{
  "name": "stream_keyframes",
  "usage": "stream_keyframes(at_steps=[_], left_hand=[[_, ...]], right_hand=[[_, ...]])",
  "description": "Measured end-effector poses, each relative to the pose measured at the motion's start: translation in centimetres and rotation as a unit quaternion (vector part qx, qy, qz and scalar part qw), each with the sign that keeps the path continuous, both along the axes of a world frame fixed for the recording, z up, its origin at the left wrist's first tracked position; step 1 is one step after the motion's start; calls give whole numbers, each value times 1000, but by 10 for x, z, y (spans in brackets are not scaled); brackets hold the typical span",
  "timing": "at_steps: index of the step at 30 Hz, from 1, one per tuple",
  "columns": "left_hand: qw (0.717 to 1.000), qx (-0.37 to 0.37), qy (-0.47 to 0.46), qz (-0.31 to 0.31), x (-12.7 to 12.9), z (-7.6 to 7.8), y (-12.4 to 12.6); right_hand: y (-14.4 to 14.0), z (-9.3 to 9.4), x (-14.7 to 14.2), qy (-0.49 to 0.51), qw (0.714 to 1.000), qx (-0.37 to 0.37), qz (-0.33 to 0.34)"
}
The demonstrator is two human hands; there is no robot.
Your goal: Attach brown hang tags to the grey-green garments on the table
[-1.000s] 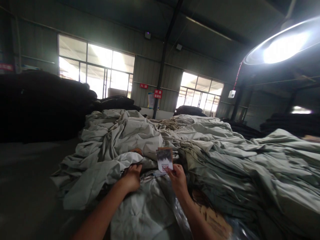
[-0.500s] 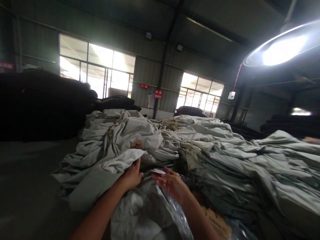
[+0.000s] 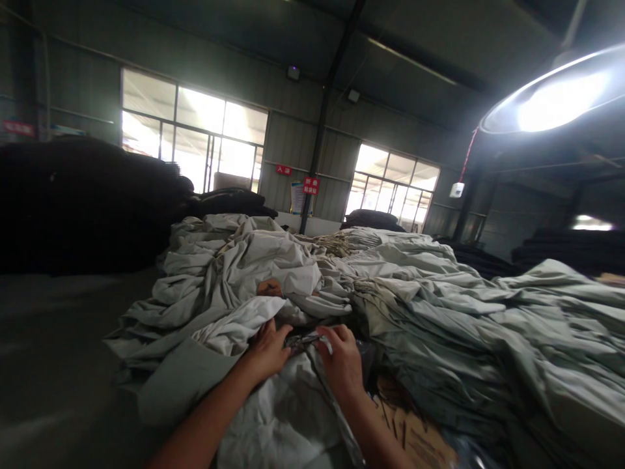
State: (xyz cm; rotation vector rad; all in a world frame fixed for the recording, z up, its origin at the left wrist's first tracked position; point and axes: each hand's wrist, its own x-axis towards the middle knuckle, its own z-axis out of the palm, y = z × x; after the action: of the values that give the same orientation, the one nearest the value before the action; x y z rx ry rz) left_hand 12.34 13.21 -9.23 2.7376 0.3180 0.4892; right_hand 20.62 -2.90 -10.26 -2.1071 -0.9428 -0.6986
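Heap of pale green fabric [image 3: 439, 306] across table. Bagged garment [image 3: 278, 423] nearest, under both hands. Left hand [image 3: 270, 350], right hand [image 3: 343, 359] pinching card [image 3: 305, 339] at bag mouth. Insertion step, probably; next: careful sliding inward.

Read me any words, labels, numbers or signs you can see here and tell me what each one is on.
Small red sign on the back wall: white characters, too small to read.
Red sign on the post: white characters, blurred.
Poster beside it: unreadable.
Red strip at far left: unreadable.
Cardboard by the right hand: dark print, illegible.
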Motion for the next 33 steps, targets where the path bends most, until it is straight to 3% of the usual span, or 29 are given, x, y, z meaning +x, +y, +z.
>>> stream_keyframes(at_steps=[7, 10, 13, 19, 23, 28, 33], left_hand=[[1000, 3, -19, 14, 5, -2, -4], [999, 6, -24, 32, 7, -2, -5], [999, 12, -30, 41, 8, -2, -5], [998, 40, -13, 56, 4, 0, -6], [998, 39, 2, 59, -2, 8, -9], [993, -15, 113, -18, -19, 30, -17], [974, -43, 206, -82, -42, 48, -38]], right_hand=[[1, 5, -5, -48, 991, -111, -58], [6, 1, -4, -46, 987, -153, -35], [10, -2, -6, -53, 987, -154, -2], [8, -2, -14, -51, 979, -197, -26], [0, 8, -13, -54, 981, -184, -13], [-21, 30, -10, -4, 970, -241, -39], [-38, 23, -5, 59, 928, -363, -63]])
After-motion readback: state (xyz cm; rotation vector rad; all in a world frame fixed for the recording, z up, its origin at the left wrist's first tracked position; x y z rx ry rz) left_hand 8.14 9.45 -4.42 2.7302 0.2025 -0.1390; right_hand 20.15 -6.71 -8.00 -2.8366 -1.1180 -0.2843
